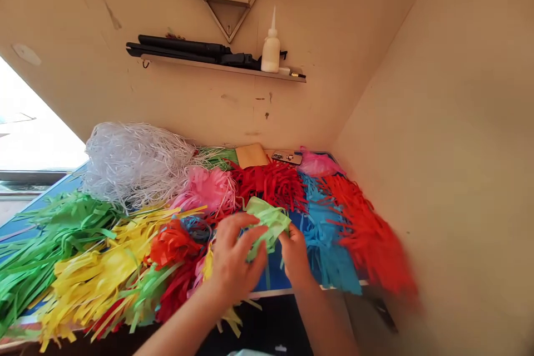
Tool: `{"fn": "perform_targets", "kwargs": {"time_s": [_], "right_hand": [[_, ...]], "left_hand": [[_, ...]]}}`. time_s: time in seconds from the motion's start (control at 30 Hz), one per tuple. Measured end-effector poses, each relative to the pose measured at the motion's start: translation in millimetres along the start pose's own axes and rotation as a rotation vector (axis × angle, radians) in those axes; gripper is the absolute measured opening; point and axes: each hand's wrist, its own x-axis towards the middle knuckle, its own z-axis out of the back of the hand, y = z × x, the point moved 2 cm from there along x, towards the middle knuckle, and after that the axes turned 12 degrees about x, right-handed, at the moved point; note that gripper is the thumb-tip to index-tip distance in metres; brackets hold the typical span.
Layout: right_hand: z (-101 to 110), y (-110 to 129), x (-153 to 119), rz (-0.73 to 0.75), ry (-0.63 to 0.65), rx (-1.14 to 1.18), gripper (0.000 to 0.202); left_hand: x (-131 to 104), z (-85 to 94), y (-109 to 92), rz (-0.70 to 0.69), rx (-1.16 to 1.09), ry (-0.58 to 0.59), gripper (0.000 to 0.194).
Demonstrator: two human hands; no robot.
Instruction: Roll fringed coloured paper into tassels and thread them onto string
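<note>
There's the light-green fringed tissue, held up in front of you, just above the near part of the bench. Your right hand has its right edge pinched between thumb and fingers; your left hand is spread over the other side, fingers apart and curved, and whether those fingertips press on it I can't tell.

Handling this well, I'd judge, means a light pinch on the uncut part, with the free fingers combing the strips apart one by one; a tug on a single strip could tear it.

Right behind it sits the red fringe, with the pink fringe beside that. Blue fringe lies to your right, yellow fringe to your left, and the white string bundle is heaped farther back.

A phone lies near the wall; up on the shelf stands a squeeze bottle. Brands, labels? I can't read any writing on either one.
</note>
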Motion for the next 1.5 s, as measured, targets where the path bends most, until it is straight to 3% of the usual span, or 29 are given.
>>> {"fn": "perform_targets", "kwargs": {"time_s": [0.13, 0.27, 0.47, 0.57, 0.67, 0.73, 0.83, 0.9, 1.03, 1.2, 1.27, 1.33, 1.4, 1.43, 1.47, 1.5], "right_hand": [[8, 4, -6, 0.076, 0.035, -0.247, 0.016], [18, 9, -7, 0.256, 0.060, -0.596, 0.017], [41, 20, 1, 0.502, 0.055, -0.906, 0.035], [47, 37, 2, 0.702, 0.099, -1.078, 0.044], [46, 51, 2, 0.801, 0.137, -1.211, 0.043], [43, 55, 1, 0.802, 0.170, -1.251, 0.041], [37, 52, -4, 0.788, 0.221, -1.223, 0.039], [34, 48, -8, 0.796, 0.236, -1.205, 0.038], [37, 41, -9, 0.815, 0.209, -1.189, 0.038], [46, 33, -5, 0.770, 0.196, -1.161, 0.027], [48, 31, -4, 0.740, 0.186, -1.148, 0.021], [47, 30, -5, 0.726, 0.149, -1.148, 0.019], [43, 29, -6, 0.730, 0.104, -1.170, 0.018], [41, 29, -6, 0.737, 0.091, -1.184, 0.018], [38, 30, -5, 0.745, 0.098, -1.201, 0.017], [36, 31, -5, 0.757, 0.123, -1.215, 0.016]], "left_hand": [[-27, -27.0, -12, 0.073, -0.008, 0.185, 0.046], [-29, -39.4, 2, 0.086, 0.009, 0.305, 0.027], [-29, -33.1, 25, 0.179, 0.146, 0.328, 0.021], [-25, -28.8, 39, 0.275, 0.380, 0.328, 0.032], [-22, -23.0, 42, 0.397, 0.512, 0.225, 0.045], [-23, -26.5, 30, 0.326, 0.405, 0.195, 0.052], [-31, -46.4, 0, 0.103, 0.056, 0.309, 0.074], [-37, -60.5, -10, 0.141, -0.144, 0.353, 0.078], [-44, -68.5, -4, 0.308, -0.353, 0.425, 0.055], [-42, -40.7, 29, 0.336, -0.549, 0.565, 0.013], [-37, -26.5, 47, 0.403, -0.514, 0.482, 0.013], [-33, -13.8, 57, 0.538, -0.329, 0.228, 0.018], [-32, -6.1, 50, 0.565, -0.057, -0.072, 0.023], [-31, -6.8, 40, 0.485, 0.048, -0.141, 0.028], [-31, -11.3, 26, 0.334, 0.101, -0.126, 0.033], [-30, -19.6, 11, 0.151, 0.092, -0.001, 0.041]]}}
